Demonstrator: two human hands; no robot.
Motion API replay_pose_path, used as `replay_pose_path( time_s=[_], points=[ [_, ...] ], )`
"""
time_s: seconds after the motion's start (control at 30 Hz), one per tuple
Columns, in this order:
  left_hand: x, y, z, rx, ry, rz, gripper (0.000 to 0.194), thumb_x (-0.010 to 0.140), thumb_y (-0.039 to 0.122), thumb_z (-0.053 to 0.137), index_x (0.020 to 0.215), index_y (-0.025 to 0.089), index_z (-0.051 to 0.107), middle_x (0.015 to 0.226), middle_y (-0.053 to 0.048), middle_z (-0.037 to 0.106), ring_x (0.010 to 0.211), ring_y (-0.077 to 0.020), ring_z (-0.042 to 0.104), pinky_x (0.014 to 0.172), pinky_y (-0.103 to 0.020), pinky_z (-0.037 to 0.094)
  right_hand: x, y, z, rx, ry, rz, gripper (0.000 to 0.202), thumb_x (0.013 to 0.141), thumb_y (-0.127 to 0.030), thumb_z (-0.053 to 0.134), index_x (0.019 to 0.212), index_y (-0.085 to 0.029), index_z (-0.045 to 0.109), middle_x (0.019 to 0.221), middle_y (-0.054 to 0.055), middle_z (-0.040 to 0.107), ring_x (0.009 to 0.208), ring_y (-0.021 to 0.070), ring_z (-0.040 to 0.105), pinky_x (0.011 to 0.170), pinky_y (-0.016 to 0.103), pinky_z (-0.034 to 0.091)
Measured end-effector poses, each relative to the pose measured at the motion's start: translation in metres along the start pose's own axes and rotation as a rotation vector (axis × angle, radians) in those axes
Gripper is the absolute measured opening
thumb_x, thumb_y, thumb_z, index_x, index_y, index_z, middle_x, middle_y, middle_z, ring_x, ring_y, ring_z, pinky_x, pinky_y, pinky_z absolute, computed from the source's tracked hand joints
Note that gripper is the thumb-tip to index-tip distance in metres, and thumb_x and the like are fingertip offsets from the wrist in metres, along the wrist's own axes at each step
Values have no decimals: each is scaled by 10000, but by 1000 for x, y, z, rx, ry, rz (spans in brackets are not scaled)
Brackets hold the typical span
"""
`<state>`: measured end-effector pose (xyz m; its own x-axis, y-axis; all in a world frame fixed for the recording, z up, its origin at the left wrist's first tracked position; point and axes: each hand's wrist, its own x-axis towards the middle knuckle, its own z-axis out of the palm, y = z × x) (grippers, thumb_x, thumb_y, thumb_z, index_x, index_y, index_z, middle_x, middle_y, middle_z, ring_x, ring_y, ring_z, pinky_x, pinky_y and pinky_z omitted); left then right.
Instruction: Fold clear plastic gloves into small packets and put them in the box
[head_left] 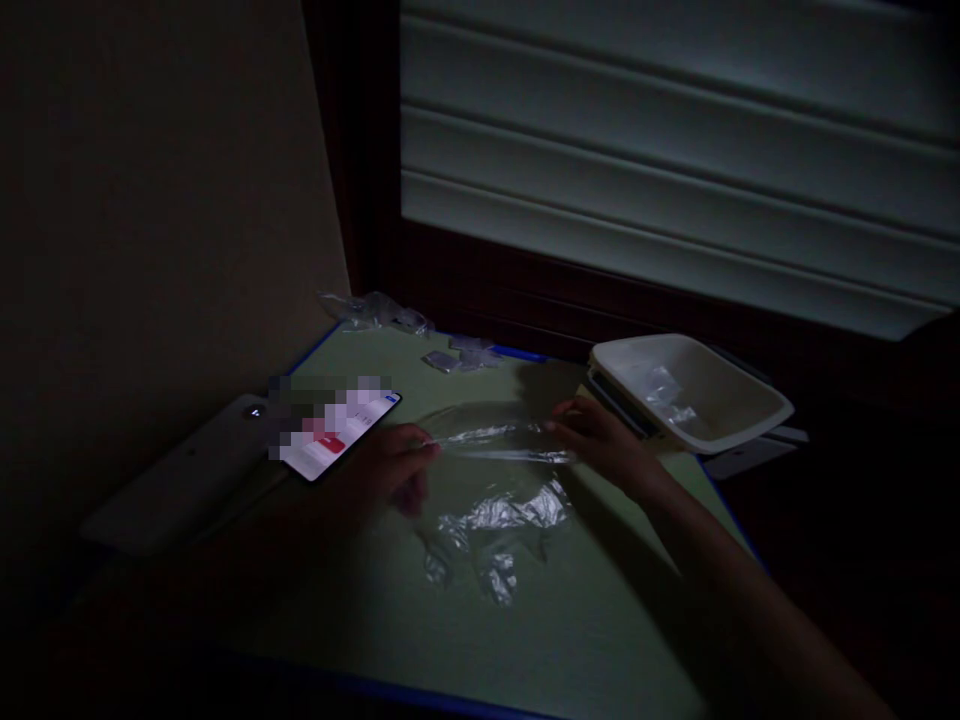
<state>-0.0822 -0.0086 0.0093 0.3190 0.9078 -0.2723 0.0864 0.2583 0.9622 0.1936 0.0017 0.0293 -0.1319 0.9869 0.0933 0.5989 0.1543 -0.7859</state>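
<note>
In the dim light, the left hand (409,465) and right hand (589,435) each pinch one end of a clear plastic sheet (499,440), held taut above the table (622,620). Crumpled clear plastic, perhaps a thin glove (510,520), lies below it. A lit phone (341,437) sits beside the left hand; the white bin (720,390) stands near the right hand, with clear plastic pieces (664,390) inside.

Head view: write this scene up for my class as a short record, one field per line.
Left hand: the left hand pinches one side of some thin clear plastic
Right hand: the right hand holds its other side
Below the hands: crinkled plastic; whether it is the same piece is unclear
Beside left hand: lit phone, screen partly pixelated
Beyond right hand: white-rimmed container with clear pieces inside
Table's far edge: clear packets
Light: dim
</note>
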Motion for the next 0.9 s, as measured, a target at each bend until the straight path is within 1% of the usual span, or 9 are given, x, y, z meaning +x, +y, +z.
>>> replay_pose_path(
  time_s=[0.07,0.13,0.27,0.33,0.43,0.53,0.6,0.7,0.9],
  points=[
    [2,-5,-1,146,46,14,250,740,384,657,816,198,509,422,67,523,296,-125,453,336,-192,275,6,15,9,-84,28,-14,452,797,-598,542,951,-173,538,604,-29,521,521,138,498,466,245,366],
    [2,-9,-1,424,136,123,251,765,386,639,883,193,531,427,75,484,330,-124,442,364,-198,264,10,26,18,-171,53,-29,385,824,-506,569,999,-163,556,653,0,563,588,168,546,531,273,415],
    [-2,-12,-1,1079,324,487,364,803,336,615,1106,143,561,694,-32,627,623,-208,606,525,-265,410,10,30,31,-340,96,-103,295,842,-320,579,1098,-174,572,1084,136,609,958,262,592,812,388,470],
    [-3,-13,-1,1249,280,678,327,846,267,551,1140,124,562,934,-105,656,831,-249,629,684,-334,483,3,22,34,-387,99,-143,294,889,-267,490,1156,-168,562,1236,166,549,1104,290,541,921,434,436],
    [-3,-17,-3,1333,57,894,339,899,250,475,1200,110,538,1240,-160,563,1149,-277,526,941,-404,447,-16,7,42,-442,59,-232,367,936,-249,386,1263,-140,511,1347,180,487,1220,290,476,1009,453,393],
    [-1,-26,-5,1366,-139,907,473,919,332,466,1330,102,424,1433,-169,398,1341,-271,345,1072,-412,351,-40,-1,52,-555,-107,-441,506,960,-353,382,1405,-114,368,1477,187,344,1347,285,341,1061,454,362],
    [0,-31,-5,1391,-198,851,524,918,372,468,1359,100,390,1461,-167,362,1373,-269,297,1105,-419,304,-53,4,55,-616,-203,-503,574,958,-416,389,1443,-118,313,1516,191,263,1398,291,238,1084,484,321],
    [0,-34,-5,1411,-206,795,536,926,393,448,1365,91,388,1475,-168,339,1385,-272,272,1123,-432,259,-64,21,46,-705,-257,-452,606,955,-452,390,1466,-150,271,1531,183,221,1414,289,184,1101,526,257],
    [-1,-34,-3,1406,-189,793,536,929,409,445,1353,84,406,1461,-171,362,1365,-276,309,1119,-442,248,-75,59,4,-777,-272,-391,602,973,-401,370,1496,-202,151,1547,145,181,1423,267,137,1105,549,218]
  ],
)
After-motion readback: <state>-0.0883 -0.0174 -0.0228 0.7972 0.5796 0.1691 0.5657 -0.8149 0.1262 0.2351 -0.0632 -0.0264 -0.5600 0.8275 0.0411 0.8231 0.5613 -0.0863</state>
